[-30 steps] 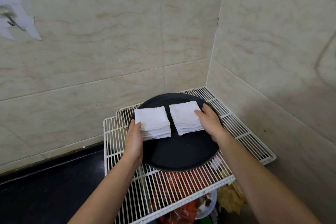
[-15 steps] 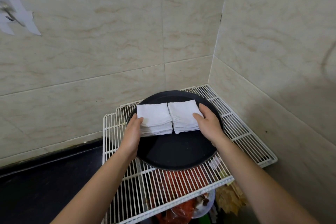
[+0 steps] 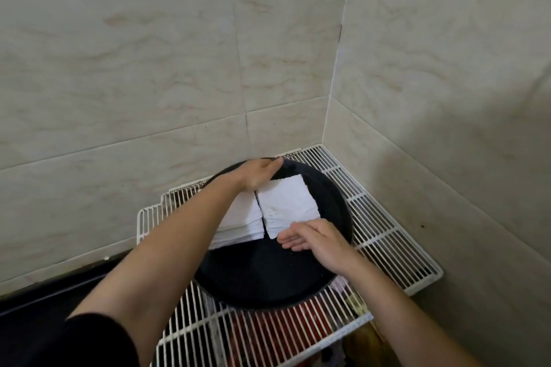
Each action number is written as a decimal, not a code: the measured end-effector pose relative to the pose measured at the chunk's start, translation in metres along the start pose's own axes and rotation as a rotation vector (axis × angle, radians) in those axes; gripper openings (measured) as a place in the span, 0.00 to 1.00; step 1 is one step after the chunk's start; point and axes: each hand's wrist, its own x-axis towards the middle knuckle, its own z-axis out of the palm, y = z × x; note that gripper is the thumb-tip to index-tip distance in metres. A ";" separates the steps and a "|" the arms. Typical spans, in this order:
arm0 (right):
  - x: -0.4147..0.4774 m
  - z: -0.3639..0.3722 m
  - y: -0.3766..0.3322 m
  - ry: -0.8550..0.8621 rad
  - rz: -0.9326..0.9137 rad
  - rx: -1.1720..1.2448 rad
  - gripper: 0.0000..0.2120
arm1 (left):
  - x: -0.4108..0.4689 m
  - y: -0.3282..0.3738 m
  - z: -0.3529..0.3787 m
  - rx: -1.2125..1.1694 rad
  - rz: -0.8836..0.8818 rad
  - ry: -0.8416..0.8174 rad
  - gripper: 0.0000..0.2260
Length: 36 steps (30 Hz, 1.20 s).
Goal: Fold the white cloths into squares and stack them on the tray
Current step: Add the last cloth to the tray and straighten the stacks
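You see a round black tray (image 3: 268,277) sitting on a white wire rack (image 3: 387,232) in the corner of a tiled wall (image 3: 149,68). 2 piles of folded white cloths sit side by side on the tray, touching each other. Your left hand (image 3: 259,174) reaches over the left pile (image 3: 241,217) to the far side, with its fingers flat against the back of the piles. Your right hand (image 3: 316,240) has straight fingers too, and they touch the near edge of the right pile (image 3: 286,205). Your left arm has a black sleeve (image 3: 98,340). Red things (image 3: 298,325) show under the rack.
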 end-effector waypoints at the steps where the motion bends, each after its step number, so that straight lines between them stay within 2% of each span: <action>1: 0.003 0.001 -0.001 -0.013 0.000 0.002 0.17 | 0.006 0.003 0.002 0.045 -0.010 -0.042 0.29; 9: 0.020 0.005 -0.001 -0.047 -0.036 0.039 0.17 | 0.018 0.011 0.002 0.135 -0.007 -0.097 0.30; 14: 0.022 0.004 0.001 -0.020 -0.051 0.050 0.17 | 0.013 0.006 0.002 0.072 -0.030 -0.129 0.28; 18: 0.018 0.006 0.000 0.005 -0.069 -0.008 0.16 | 0.006 -0.004 -0.007 0.031 -0.024 -0.147 0.31; 23: 0.010 0.022 -0.004 -0.138 -0.052 -0.043 0.16 | -0.015 -0.033 -0.027 0.073 -0.077 -0.087 0.31; 26: 0.014 0.032 -0.011 -0.136 -0.089 -0.110 0.15 | -0.031 -0.044 -0.023 0.203 -0.090 0.036 0.31; 28: 0.010 0.035 -0.017 -0.006 -0.175 -0.237 0.16 | -0.045 -0.049 -0.021 0.307 -0.030 0.175 0.29; 30: 0.006 0.030 -0.021 0.338 -0.365 -0.417 0.20 | -0.061 -0.059 -0.018 0.270 0.043 0.348 0.24; 32: 0.005 0.019 -0.025 0.684 -0.470 -0.459 0.16 | -0.080 -0.069 -0.011 0.098 0.038 0.529 0.22; 33: 0.008 0.013 -0.023 0.772 -0.436 -0.446 0.11 | -0.090 -0.073 -0.002 -0.018 0.005 0.591 0.25; 34: 0.012 0.008 -0.021 0.777 -0.336 -0.437 0.11 | -0.100 -0.077 0.008 -0.185 -0.042 0.619 0.27; 36: 0.021 0.000 -0.010 0.645 -0.073 -0.352 0.27 | -0.112 -0.081 0.029 -0.604 -0.124 0.570 0.27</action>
